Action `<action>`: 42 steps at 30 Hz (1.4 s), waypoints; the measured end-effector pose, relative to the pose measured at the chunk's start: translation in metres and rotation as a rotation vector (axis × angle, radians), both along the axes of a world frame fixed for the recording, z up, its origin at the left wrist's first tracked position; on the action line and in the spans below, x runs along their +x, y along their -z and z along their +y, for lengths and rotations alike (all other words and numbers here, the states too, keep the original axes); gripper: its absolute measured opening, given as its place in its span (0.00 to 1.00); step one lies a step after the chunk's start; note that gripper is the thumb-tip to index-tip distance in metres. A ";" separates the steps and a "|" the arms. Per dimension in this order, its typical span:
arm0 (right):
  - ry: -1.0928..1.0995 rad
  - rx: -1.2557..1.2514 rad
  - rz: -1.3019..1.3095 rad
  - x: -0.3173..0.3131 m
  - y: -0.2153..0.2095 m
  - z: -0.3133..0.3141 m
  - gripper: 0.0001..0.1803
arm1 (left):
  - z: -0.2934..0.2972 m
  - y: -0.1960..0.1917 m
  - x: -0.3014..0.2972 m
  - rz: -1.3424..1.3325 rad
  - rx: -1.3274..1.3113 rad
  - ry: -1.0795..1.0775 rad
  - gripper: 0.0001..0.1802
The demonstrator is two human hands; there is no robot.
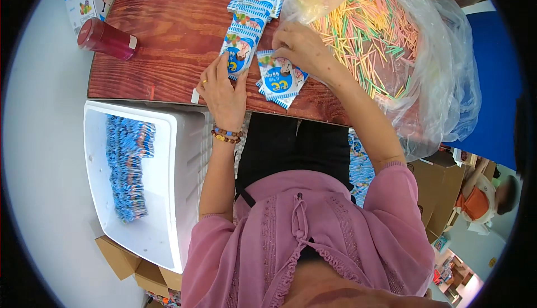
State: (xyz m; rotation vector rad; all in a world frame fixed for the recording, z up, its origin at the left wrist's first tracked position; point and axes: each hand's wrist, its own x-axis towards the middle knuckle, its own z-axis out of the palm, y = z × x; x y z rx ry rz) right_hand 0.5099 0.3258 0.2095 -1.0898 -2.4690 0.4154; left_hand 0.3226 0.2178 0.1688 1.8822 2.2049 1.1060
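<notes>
A row of overlapping blue-and-white snack packets [246, 25] lies on the red-brown wooden table. Fingers outstretched, my left hand [225, 96] rests at the row's near end, thumb and forefinger touching either side of the nearest packet. Just right of it, a few more packets [278, 84] lie in a small, uneven pile. My right hand [306, 50] is curled over the pile's far edge, its fingertips closed on the top packet. Those fingertips are partly hidden. Beyond the right hand, a clear plastic bag [447, 56] spreads open around many thin pink, yellow and green sticks [363, 34].
A pink-red bottle [109, 38] lies near the table's left side. Below, a white foam box [173, 196] holds stacked blue packets [128, 168]. Cardboard boxes [439, 196] stand at the right, near another person [481, 201]. More blue packets [361, 162] show below the table edge.
</notes>
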 end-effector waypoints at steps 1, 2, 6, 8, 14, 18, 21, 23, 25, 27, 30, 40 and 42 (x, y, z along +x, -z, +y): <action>-0.037 -0.007 0.032 0.004 0.001 0.001 0.10 | 0.000 -0.001 0.001 -0.014 0.002 0.002 0.27; -0.034 -0.006 0.037 0.008 0.002 0.002 0.10 | -0.002 -0.003 0.000 -0.008 0.002 0.004 0.27; 0.103 -0.336 0.408 0.042 -0.009 0.000 0.04 | -0.006 -0.016 0.007 -0.190 0.136 0.035 0.26; 0.199 -0.613 0.677 0.058 -0.012 -0.008 0.02 | -0.007 -0.027 0.020 -0.333 0.215 0.059 0.24; 0.341 -0.599 1.195 0.052 -0.006 -0.067 0.04 | 0.007 -0.038 0.077 -1.418 0.071 0.348 0.15; 0.254 -0.651 1.252 0.065 -0.011 -0.081 0.05 | 0.011 -0.043 0.093 -1.682 -0.043 0.365 0.06; 0.184 -0.671 1.255 0.075 -0.015 -0.082 0.07 | 0.009 -0.040 0.097 -1.672 -0.074 0.417 0.06; 0.105 -0.652 1.123 0.084 -0.012 -0.081 0.05 | 0.008 -0.038 0.102 -1.546 -0.078 0.405 0.05; 0.137 -0.644 1.142 0.084 -0.010 -0.083 0.03 | 0.006 -0.037 0.107 -1.562 -0.064 0.404 0.06; 0.238 -0.585 1.001 0.086 -0.002 -0.085 0.03 | 0.004 -0.035 0.109 -1.582 -0.050 0.403 0.06; 0.227 -0.620 0.989 0.086 -0.004 -0.091 0.05 | -0.003 -0.026 0.108 -1.555 -0.060 0.295 0.07; 0.251 -0.684 1.178 0.100 -0.009 -0.092 0.04 | -0.001 -0.032 0.117 -1.763 -0.111 0.246 0.07; 0.050 -0.430 1.157 0.106 -0.013 -0.090 0.09 | 0.000 -0.028 0.115 -1.841 -0.134 0.208 0.07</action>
